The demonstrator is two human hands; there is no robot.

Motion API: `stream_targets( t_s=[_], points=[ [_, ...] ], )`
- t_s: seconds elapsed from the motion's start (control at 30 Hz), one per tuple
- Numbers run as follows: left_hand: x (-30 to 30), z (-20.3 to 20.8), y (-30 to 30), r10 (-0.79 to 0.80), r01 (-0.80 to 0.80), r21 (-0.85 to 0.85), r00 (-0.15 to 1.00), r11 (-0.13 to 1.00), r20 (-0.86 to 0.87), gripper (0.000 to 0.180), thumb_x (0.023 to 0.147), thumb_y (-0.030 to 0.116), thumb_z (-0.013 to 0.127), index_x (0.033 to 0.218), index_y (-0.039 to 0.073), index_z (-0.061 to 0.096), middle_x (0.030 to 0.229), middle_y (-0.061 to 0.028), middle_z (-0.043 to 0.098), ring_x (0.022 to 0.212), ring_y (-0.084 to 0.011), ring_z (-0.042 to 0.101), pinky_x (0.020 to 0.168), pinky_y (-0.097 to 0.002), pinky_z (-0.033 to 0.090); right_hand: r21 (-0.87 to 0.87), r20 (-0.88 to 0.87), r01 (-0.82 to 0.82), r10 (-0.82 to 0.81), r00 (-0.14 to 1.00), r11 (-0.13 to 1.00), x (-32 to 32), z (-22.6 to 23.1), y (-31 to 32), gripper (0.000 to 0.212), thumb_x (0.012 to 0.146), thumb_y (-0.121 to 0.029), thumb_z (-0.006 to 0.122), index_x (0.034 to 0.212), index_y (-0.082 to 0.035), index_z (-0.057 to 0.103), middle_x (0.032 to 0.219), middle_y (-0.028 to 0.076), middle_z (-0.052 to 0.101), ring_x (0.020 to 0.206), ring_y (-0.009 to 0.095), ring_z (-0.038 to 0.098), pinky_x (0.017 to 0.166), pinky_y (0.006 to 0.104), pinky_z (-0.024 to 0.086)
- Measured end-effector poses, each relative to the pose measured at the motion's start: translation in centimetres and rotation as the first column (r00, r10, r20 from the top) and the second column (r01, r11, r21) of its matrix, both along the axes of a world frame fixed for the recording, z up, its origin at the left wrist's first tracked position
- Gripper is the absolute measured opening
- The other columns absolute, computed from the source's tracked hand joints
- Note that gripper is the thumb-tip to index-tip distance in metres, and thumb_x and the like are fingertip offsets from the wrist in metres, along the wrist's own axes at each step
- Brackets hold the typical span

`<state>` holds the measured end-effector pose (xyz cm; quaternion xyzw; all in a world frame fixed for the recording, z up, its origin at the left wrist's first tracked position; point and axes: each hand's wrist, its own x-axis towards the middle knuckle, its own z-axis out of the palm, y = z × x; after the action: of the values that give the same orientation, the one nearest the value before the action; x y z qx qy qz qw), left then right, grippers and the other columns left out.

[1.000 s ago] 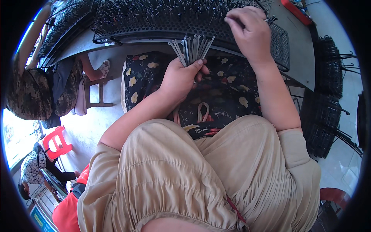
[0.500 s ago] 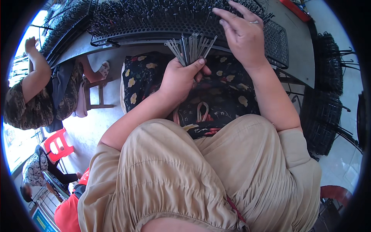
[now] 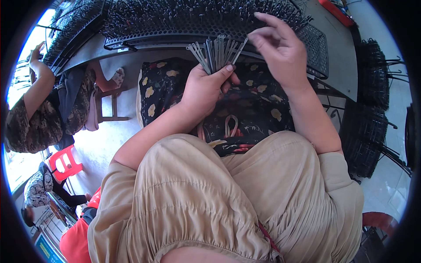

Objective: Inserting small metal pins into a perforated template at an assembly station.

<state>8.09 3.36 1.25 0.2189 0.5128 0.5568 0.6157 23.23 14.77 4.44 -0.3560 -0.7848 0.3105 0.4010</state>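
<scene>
Grey tbl (image 3: 341, 57) w/ blk perforated tray (image 3: 317, 47), 12 o'clock. Metal strips (image 3: 216, 55): pinched in L hand (image 3: 203, 86), fanning to 12. R hand (image 3: 286, 58): 1 o'clock, spread.

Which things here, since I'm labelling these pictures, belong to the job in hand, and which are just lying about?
Seem to belong:
thin metal strips, fanned in the left hand
black tray of dark metal pieces, near the right hand

Seem just lying about:
red plastic stool, at left
red object, top right, kind unclear
</scene>
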Motion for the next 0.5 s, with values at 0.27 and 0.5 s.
stream_targets(
  t_s=[0.27, 0.5],
  points=[
    [0.7, 0.3, 0.1, -0.109, 0.11, 0.011, 0.993, 0.994, -0.036, 0.01, 0.097, 0.013, 0.06, 0.096, 0.005, 0.065, 0.076, -0.0037, 0.068, 0.056, -0.0044, 0.052, 0.046, -0.0198, 0.04, -0.499, -0.218, -0.208, 0.111, 0.97, 0.841, 0.1, -0.5, -1.6, 0.02, 0.089, -0.006, 0.069, 0.108, -0.003, 0.065, 0.093, 0.004, 0.07, 0.081, 0.007, 0.065, 0.064, 0.019, 0.05],
    [0.9, 0.3, 0.2, -0.069, 0.069, 0.001, 0.994, 0.998, -0.088, 0.014, 0.098, 0.013, 0.057, 0.106, 0.003, 0.062, 0.085, -0.006, 0.069, 0.061, -0.008, 0.06, 0.046, -0.0205, 0.042, -0.616, -0.355, -0.207, -0.033, 0.934, 0.76, 1.2, -1.4, -1.1, 0.019, 0.089, -0.003, 0.067, 0.108, -0.001, 0.064, 0.094, 0.006, 0.07, 0.08, 0.01, 0.067, 0.062, 0.0198, 0.053]
  ],
)
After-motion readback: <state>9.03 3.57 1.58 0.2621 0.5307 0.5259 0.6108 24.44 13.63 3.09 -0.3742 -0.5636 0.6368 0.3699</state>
